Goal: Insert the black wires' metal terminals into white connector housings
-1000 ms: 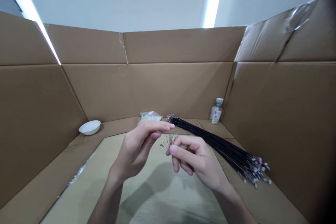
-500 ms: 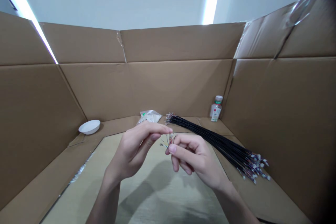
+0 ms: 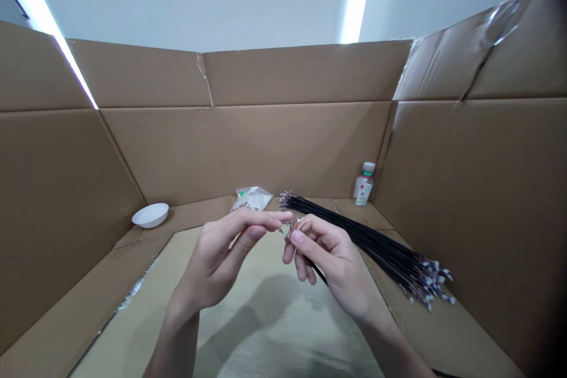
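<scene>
Between the thumb and fingers of my right hand is a black cable, its sheath showing below the fingers. Thin coloured wires fan out from its end above the thumb. My left hand is held level at the left of these wires, fingers stretched out and thumb apart below them. Its fingertips reach the wire tips; whether they press on them I cannot tell. Both hands hover above the pale table surface.
A thick bundle of black cables lies slanting on the right, white connectors at its near end. At the back are a plastic bag with small pale pieces and a bottle. A white bowl sits left. Cardboard walls surround the table.
My right hand has turned and lifted slightly, so the black sheath now shows below its fingers. The wires have shifted under my left fingertips, which are straighter and a little lower.
</scene>
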A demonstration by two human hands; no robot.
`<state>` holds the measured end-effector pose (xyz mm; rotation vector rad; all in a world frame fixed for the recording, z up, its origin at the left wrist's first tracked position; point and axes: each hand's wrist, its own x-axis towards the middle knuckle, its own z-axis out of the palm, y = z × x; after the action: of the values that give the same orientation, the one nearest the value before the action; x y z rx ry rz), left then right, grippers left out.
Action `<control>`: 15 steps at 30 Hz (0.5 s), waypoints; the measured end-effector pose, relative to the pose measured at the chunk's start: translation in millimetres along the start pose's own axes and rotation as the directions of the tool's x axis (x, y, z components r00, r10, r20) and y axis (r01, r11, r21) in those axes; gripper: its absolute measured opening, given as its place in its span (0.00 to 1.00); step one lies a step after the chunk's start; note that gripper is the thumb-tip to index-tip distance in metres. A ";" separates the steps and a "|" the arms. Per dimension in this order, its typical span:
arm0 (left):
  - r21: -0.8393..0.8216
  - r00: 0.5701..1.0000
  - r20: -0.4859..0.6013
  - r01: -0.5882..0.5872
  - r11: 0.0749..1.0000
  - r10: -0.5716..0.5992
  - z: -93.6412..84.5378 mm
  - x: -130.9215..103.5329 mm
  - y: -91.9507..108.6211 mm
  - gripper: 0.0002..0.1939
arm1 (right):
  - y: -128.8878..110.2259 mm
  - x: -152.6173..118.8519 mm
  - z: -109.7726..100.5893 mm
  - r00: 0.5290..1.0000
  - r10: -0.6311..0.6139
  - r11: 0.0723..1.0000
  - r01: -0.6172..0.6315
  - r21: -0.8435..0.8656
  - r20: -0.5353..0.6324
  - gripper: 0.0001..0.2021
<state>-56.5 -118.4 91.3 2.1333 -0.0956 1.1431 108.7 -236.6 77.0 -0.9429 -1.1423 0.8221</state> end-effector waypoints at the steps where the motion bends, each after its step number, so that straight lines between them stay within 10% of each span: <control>1: -0.001 1.000 0.006 -0.003 1.000 0.003 -0.1 0.2 0.8 0.14 | -0.4 0.4 -0.1 1.000 -0.009 1.000 0.009 -0.006 -0.011 0.13; 15: 0.041 1.000 0.010 -0.014 0.999 0.014 -1.0 0.3 -2.9 0.15 | -3.9 -1.0 0.9 0.997 -0.004 1.000 0.005 -0.001 0.078 0.15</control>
<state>-55.9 -115.5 90.4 2.1778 -0.0917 1.1522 107.8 -238.8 80.4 -0.9152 -1.2117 0.8612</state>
